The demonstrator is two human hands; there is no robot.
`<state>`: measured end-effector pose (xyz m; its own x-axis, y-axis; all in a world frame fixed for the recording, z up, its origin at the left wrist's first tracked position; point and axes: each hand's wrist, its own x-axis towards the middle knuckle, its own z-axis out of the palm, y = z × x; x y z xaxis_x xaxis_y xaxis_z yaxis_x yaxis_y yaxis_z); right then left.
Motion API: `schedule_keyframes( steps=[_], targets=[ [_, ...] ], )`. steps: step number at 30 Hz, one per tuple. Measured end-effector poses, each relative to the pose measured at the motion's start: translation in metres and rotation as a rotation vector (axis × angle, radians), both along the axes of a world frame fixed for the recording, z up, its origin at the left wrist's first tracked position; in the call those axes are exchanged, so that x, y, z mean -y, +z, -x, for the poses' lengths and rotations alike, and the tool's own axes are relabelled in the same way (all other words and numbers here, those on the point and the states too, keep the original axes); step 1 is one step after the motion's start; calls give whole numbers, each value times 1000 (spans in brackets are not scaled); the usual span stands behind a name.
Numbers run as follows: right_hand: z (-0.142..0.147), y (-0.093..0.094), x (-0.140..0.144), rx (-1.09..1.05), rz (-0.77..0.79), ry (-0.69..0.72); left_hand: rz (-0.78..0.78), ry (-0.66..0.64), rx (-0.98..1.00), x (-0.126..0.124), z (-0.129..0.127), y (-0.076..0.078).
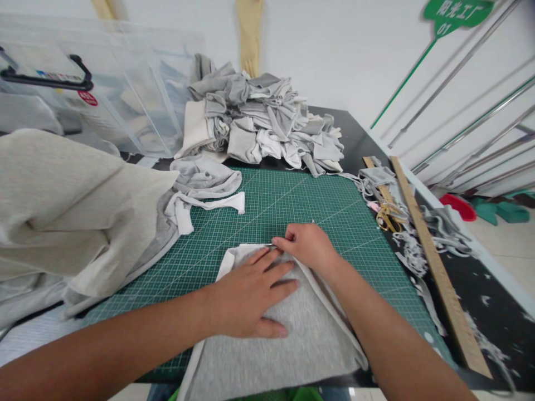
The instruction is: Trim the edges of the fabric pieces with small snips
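Note:
A piece of light grey knit fabric [309,340] with pale folded edges lies on the green cutting mat [288,195] and hangs over the table's front edge. My left hand [254,298] rests flat on it, fingers spread. At the fabric's far edge, my right hand [309,245] is closed around a thin metal tool [270,244]. Only the slim tip of the tool shows, lying along the edge just beyond my left fingertips; its kind is hidden in my fist.
Large grey fabric [79,195] is heaped at left before a clear plastic bin [137,94]. Behind the mat stands a pile of grey and white cloth pieces [267,117]. On the right lie gold-handled scissors [388,218], a long wooden ruler [438,267] and scraps [412,253].

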<state>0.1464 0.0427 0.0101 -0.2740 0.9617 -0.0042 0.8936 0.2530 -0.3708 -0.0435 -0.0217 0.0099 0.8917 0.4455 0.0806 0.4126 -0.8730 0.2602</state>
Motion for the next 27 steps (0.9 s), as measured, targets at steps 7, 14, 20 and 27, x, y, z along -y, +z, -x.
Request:
schedule_keyframes(
  steps=[7, 14, 20, 27],
  targets=[
    [2, -1, -1, 5, -13, 1, -2, -6, 16, 0, 1, -2],
    [0, 1, -1, -12, 3, 26, -20, -3, 35, 1, 1, 0],
    [-2, 1, -1, -48, 22, 28, -32, 23, -15, 5, 1, 2],
    [-3, 2, -1, -60, 22, 37, -55, 49, -24, 6, 1, 1]
  ],
)
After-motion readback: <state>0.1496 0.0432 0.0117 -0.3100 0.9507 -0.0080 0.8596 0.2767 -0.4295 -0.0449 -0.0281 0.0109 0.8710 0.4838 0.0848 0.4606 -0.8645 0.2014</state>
